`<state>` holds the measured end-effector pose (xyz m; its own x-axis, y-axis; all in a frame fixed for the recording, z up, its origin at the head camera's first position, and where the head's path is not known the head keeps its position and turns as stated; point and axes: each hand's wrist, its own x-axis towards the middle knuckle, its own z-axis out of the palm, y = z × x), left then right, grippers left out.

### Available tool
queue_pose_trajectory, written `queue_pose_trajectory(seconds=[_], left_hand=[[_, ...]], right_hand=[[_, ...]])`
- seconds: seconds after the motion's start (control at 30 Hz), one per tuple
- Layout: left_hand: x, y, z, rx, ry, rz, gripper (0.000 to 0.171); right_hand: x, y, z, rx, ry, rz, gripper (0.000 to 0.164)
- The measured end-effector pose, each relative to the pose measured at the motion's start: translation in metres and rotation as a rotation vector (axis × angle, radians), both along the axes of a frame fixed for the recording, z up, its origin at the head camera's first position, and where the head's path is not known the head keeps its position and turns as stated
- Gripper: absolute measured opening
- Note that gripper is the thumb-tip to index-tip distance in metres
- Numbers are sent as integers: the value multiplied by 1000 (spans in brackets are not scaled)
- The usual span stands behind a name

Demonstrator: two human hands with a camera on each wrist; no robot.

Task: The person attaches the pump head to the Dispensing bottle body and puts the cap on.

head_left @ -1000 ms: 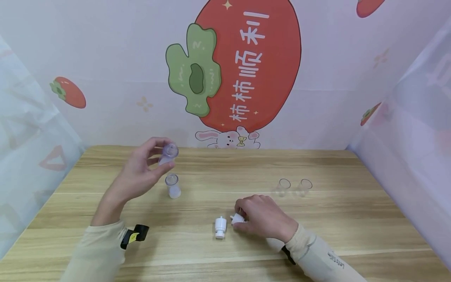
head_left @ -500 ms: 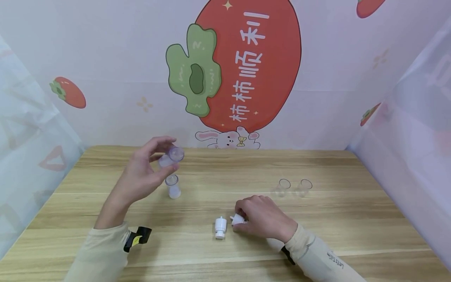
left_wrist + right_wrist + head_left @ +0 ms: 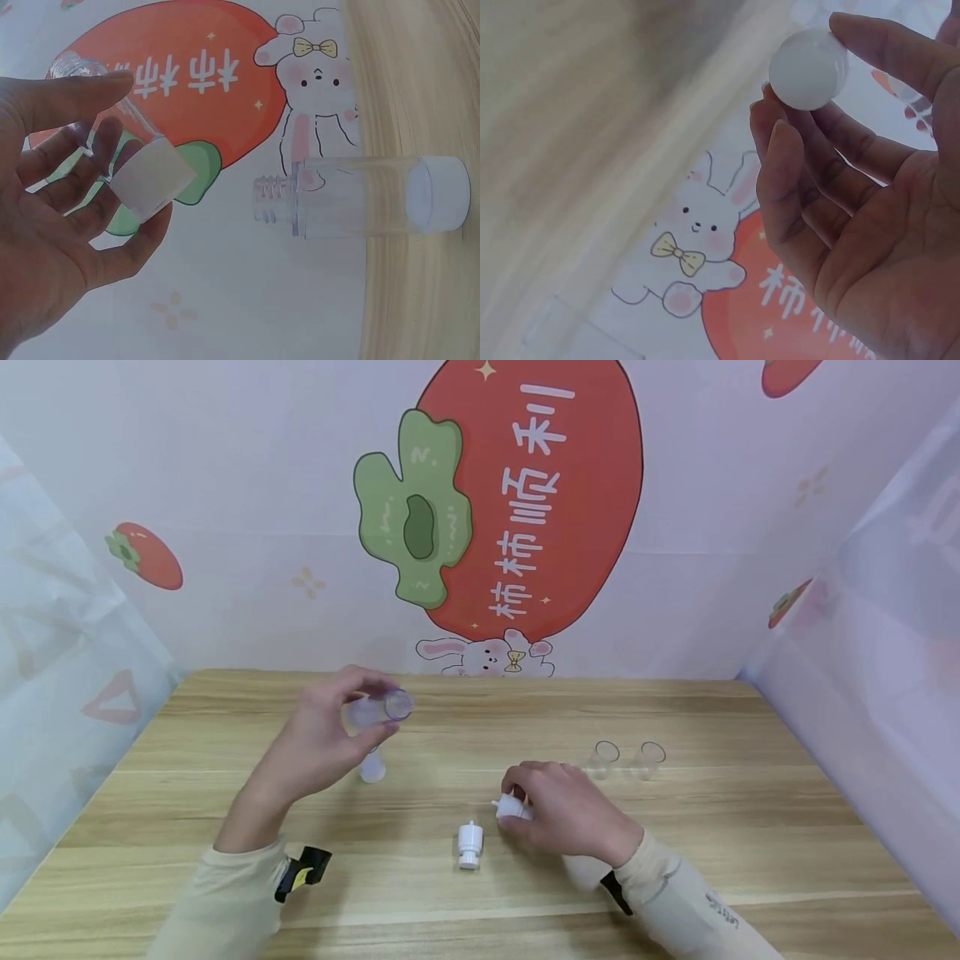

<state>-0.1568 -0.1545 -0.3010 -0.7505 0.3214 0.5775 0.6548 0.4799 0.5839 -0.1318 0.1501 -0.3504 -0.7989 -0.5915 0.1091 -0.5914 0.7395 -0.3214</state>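
In the head view my left hand (image 3: 318, 739) grips a clear plastic bottle (image 3: 366, 711) above the table, tilted with its neck toward the right. The left wrist view shows the held bottle's white base (image 3: 154, 180) and the fingers around its body. Below it a second clear bottle (image 3: 360, 196) stands upright on the table, its threaded neck bare. My right hand (image 3: 566, 810) pinches a white pump head (image 3: 512, 807), its round end (image 3: 808, 69) facing the right wrist camera. Another white pump head (image 3: 470, 845) sits on the table to its left.
Two clear caps, a left one (image 3: 604, 763) and a right one (image 3: 648, 762), stand on the wooden table (image 3: 420, 910) beyond my right hand. A printed cloth backdrop (image 3: 262, 627) rises behind the table. Something white and rounded (image 3: 587, 870) is partly hidden under the right wrist.
My left hand has moved right and slightly nearer, tipping the bottle's neck rightward. My right hand has shifted a little away from me and raised the pump head slightly.
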Motion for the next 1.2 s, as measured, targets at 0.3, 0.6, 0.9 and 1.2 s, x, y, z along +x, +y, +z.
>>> queue_pose_trajectory(seconds=[0.3,0.6,0.9,1.2], left_hand=[[3,7,4,-18,22,-10,40],[3,14,5,-23,44,-54,39],[4,26,6,-40,-17,-72,38],[5,38,3,-75,-84,-80,37]], right_hand=[[-3,4,18,-94,16,0,24],[-5,7,28,-206,18,28,25],[-10,8,35,-314,-8,43,27],[-13,7,40,-396,-41,26,32]])
